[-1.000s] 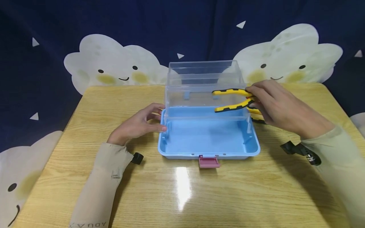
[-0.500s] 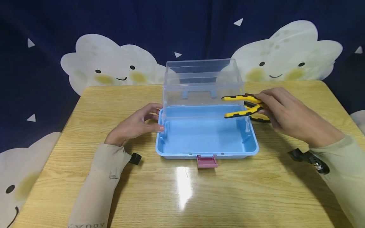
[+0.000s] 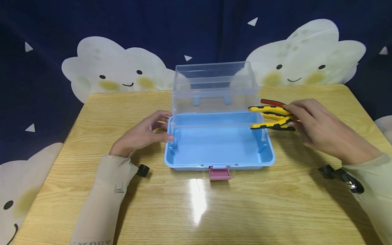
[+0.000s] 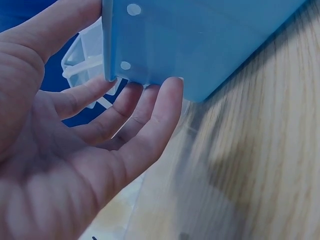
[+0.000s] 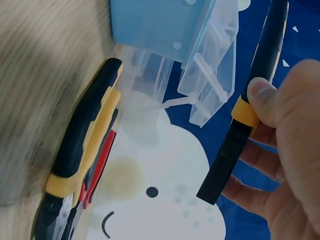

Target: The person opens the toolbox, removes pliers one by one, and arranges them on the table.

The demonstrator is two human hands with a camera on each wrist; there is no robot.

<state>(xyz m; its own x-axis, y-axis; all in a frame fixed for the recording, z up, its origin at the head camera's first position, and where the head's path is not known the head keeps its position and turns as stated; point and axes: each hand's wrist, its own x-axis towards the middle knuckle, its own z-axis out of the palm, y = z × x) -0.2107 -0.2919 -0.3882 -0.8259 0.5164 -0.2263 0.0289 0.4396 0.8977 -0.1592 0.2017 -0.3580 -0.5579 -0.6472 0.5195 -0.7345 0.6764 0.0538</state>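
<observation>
A light blue plastic box (image 3: 183, 166) stands with its clear lid (image 3: 211, 85) raised at the back. My left hand (image 3: 142, 134) holds its left end, thumb over the rim and fingertips against the outer corner in the left wrist view. Beyond the box's right side, my right hand (image 3: 321, 131) pinches yellow-and-black pliers (image 5: 232, 150) near the pivot; their spread handles point left over the box's right edge. Below them on the table lie other yellow-and-black pliers (image 5: 90, 127) and a red-handled tool (image 5: 102, 170), side by side.
A pink latch (image 3: 219, 173) hangs down from the box's front. The wooden table (image 3: 245, 207) extends around the box. Behind it hangs a dark blue curtain (image 3: 153, 20) with cloud prints.
My right hand has moved right and nearer to me, carrying the pliers away from above the box. The red handle behind them has come into view. My left hand keeps its hold.
</observation>
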